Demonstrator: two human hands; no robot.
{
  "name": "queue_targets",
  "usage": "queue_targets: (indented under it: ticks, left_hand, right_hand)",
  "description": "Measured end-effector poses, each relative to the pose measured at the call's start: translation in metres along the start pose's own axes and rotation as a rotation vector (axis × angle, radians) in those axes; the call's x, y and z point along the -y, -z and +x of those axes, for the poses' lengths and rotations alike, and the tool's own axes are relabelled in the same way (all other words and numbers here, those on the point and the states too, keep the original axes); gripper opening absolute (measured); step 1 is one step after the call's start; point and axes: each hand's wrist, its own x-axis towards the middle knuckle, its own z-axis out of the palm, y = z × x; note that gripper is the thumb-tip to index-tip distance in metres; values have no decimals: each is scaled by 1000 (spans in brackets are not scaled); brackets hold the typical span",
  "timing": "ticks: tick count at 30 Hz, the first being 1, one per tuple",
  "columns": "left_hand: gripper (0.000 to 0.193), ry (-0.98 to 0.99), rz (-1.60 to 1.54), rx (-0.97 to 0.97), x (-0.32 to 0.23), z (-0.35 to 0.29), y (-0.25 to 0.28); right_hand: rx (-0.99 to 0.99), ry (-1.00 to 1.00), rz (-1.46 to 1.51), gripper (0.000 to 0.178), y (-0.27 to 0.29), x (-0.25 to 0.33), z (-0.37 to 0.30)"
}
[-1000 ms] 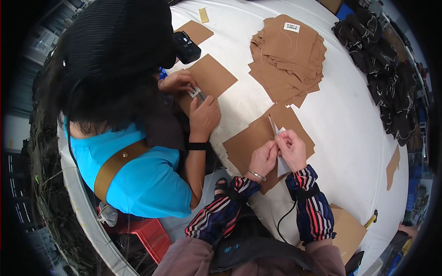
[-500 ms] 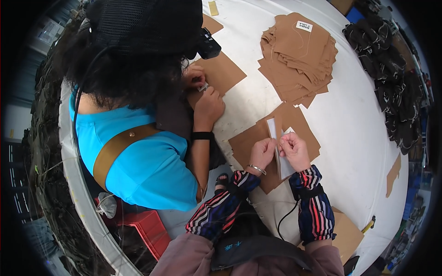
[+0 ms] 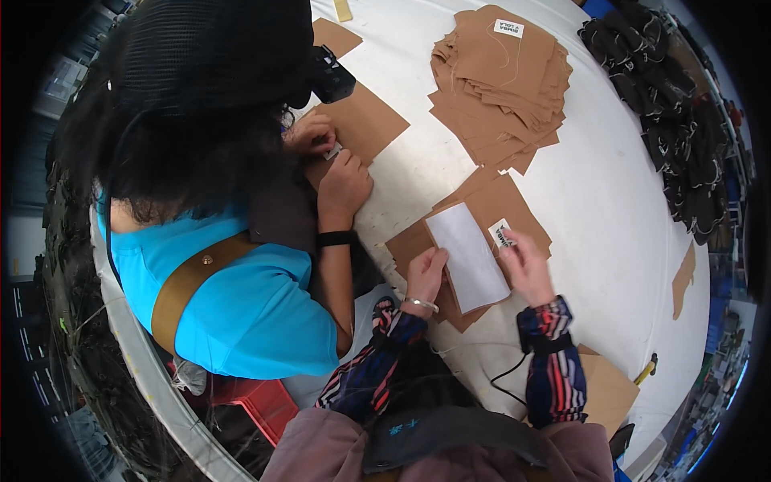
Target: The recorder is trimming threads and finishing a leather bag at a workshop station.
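My left hand [image 3: 426,275] pinches the near left edge of a brown sheet piece, whose white lining [image 3: 468,257] faces up. Beneath it lies a small fanned stack of flat brown pieces [image 3: 514,201]. A white label with dark print [image 3: 499,233] lies on the stack, right of the lining. Over the label's lower right edge is my right hand [image 3: 528,267], its fingers loosely bent and apart. Whether its fingertips touch the label I cannot tell.
A tall pile of brown pieces [image 3: 506,88], a labelled one on top, stands on the white table [image 3: 610,233]. On my left a co-worker in a blue shirt [image 3: 241,313] handles another brown piece [image 3: 365,120]. Black bundles [image 3: 666,120] line the right edge; a brown board [image 3: 606,386] lies near right.
The brown piece, seen nearly edge-on before, now lies tilted down with its white lining showing broadly. My right hand has drawn away to the right, and more of the label shows.
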Motion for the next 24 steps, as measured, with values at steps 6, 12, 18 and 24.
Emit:
queue_targets:
  ticks: [6, 12, 18, 24]
  left_hand:
    - [20, 87, 2, -116, 21, -68, 56]
    - [17, 350, -58, -87, 34, -67, 78]
    - [19, -7, 261, -68, 36, -50, 95]
    - [16, -269, 447, -81, 37, -51, 101]
  right_hand:
    - [4, 59, -237, 46, -32, -7, -32]
    - [31, 138, -451, 55, -46, 16, -44]
    - [210, 199, -601, 56, -88, 8, -64]
    - [104, 263, -534, 51, -91, 22, -65]
